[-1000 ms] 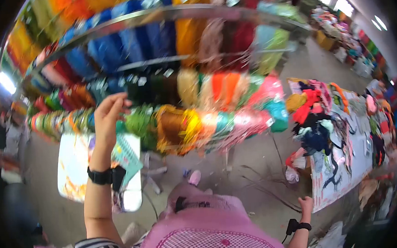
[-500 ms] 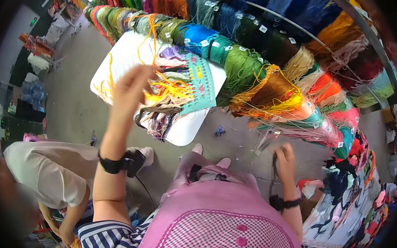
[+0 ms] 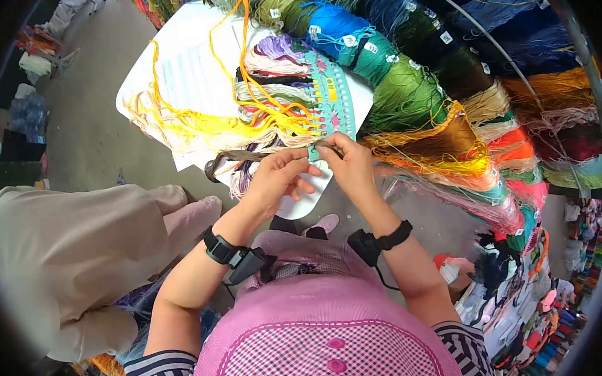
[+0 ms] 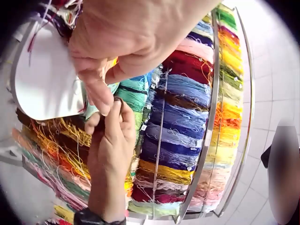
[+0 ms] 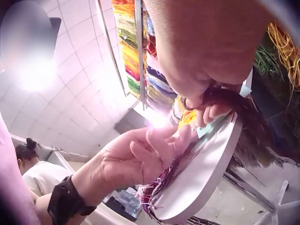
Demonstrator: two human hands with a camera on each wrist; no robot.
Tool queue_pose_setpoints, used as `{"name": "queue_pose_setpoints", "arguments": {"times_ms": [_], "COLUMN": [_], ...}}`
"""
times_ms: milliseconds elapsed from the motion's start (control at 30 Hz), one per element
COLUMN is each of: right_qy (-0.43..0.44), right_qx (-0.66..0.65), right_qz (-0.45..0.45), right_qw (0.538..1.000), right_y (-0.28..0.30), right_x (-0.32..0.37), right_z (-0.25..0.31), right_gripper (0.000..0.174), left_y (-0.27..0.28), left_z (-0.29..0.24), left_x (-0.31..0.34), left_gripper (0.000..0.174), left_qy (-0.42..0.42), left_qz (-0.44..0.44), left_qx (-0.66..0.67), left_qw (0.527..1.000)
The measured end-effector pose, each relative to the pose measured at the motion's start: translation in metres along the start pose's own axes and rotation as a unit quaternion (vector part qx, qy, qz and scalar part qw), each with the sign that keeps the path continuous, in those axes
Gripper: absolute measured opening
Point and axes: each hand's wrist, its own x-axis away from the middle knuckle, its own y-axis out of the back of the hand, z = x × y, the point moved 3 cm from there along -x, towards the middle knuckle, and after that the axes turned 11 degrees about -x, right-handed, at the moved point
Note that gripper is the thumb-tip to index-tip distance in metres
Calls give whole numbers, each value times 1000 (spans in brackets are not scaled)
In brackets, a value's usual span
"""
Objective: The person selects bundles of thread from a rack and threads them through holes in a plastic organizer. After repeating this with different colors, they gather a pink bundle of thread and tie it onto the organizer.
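Note:
A teal thread card with punched holes and several skeins looped along its edge lies on a white table. At the card's near end, my left hand pinches its edge between thumb and index finger. My right hand meets it there, pinching dark brown thread that hangs below it in the right wrist view. In the left wrist view, a dark loop of thread shows at the right fingertips. Yellow skeins and another dark brown skein trail left from the card.
A rack hung with coloured thread hanks borders the table's right side. A person in a light top bends over at the left. Another table with loose threads stands at the lower right.
The view has swung left toward the white table. My left hand came down to the card, and my right hand rose from the right side with dark thread to meet it.

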Motion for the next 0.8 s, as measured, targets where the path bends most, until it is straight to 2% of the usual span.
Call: {"name": "queue_pose_setpoints", "arguments": {"times_ms": [67,133,167,233,267,367,433,467,533,733,800], "right_qy": [1,109,107,226,226,179,71,72,-69,-71,-49], "right_qx": [14,122,123,187,188,136,64,63,-160,-40,-27], "right_qz": [-23,-45,-45,-29,-30,-41,-9,-8,29,61,37], "right_qw": [1000,985,986,955,955,974,995,995,984,995,998], "right_y": [-5,-10,-10,-11,-11,-6,1,2,0,0,-3], "right_x": [1,5,8,13,17,20,17,16,14,9,10], "right_z": [-2,1,1,14,19,34,30,28,16,21,20], "right_gripper": [9,12,12,13,13,12,12,12,14,18,20], "left_y": [-2,-1,-1,1,2,10,9,8,4,9,12], "left_z": [-1,0,-1,3,3,-7,-8,-8,-5,-1,-1], "left_x": [0,0,1,-2,-2,-3,-6,-8,-15,-21,-19], "left_gripper": [37,36,34,33,32,32,29,27,23,16,15], "left_qy": [-26,-37,-51,-69,-86,-109,-115,-119,-110,-76,-68], "left_qz": [-4,-8,-11,-20,-30,5,-2,-10,3,22,17], "left_qx": [-11,-32,-57,-81,-106,-174,-173,-172,-148,-110,-119], "left_qw": [1000,999,997,994,990,979,978,978,983,991,990]}}
